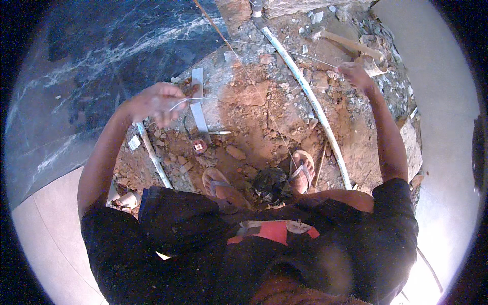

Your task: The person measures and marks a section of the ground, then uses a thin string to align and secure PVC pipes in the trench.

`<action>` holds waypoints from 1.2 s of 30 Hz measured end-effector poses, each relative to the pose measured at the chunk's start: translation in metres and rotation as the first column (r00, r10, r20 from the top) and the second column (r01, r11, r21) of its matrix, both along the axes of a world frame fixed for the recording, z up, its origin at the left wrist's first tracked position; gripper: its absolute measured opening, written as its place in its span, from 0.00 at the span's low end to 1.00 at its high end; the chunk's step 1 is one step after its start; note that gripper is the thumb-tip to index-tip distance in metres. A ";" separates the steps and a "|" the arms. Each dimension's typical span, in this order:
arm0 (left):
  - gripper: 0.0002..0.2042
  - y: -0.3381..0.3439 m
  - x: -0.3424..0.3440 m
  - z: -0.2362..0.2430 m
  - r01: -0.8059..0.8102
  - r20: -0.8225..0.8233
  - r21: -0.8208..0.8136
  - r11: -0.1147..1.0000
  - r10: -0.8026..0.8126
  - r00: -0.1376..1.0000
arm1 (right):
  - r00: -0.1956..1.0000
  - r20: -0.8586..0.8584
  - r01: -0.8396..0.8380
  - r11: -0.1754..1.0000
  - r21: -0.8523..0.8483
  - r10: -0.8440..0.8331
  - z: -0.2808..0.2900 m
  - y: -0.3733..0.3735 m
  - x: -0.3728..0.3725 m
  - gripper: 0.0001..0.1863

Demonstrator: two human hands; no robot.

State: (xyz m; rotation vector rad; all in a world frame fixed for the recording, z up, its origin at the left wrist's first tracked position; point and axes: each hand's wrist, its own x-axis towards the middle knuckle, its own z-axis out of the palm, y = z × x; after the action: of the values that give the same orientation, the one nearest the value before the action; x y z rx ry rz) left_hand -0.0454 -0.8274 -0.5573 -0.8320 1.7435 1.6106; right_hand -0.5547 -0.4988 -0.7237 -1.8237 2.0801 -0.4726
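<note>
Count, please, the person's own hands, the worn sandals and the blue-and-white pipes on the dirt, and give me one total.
Hands: 2 (left hand, right hand)
Sandals: 2
Blue-and-white pipes: 2
Total: 6

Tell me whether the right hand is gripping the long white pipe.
No, the right hand pinches a thin pale string; the long white pipe lies on the rubble, apart from it.
</note>
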 end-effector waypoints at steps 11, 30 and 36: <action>0.17 0.012 -0.164 -0.184 -0.573 -0.244 0.462 0.677 0.718 0.652 | 0.924 0.125 0.336 0.924 0.184 -0.361 0.060 0.026 0.008 0.18; 0.08 0.024 -0.206 -0.211 -0.868 -0.233 0.410 0.279 0.952 0.196 | 0.928 -0.339 0.291 0.871 0.396 -0.155 0.005 0.034 0.004 0.15; 0.09 0.046 -0.190 -0.214 -0.846 -0.339 0.301 0.441 0.878 0.337 | 0.997 0.062 0.032 0.997 0.067 -0.037 0.044 -0.126 0.119 0.19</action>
State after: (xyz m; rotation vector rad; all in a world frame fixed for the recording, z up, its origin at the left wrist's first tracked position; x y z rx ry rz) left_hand -0.2354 -0.7817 -0.7713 -1.6547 1.5399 2.7576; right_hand -0.4359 -0.6248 -0.6795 -1.7159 2.0629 -0.4588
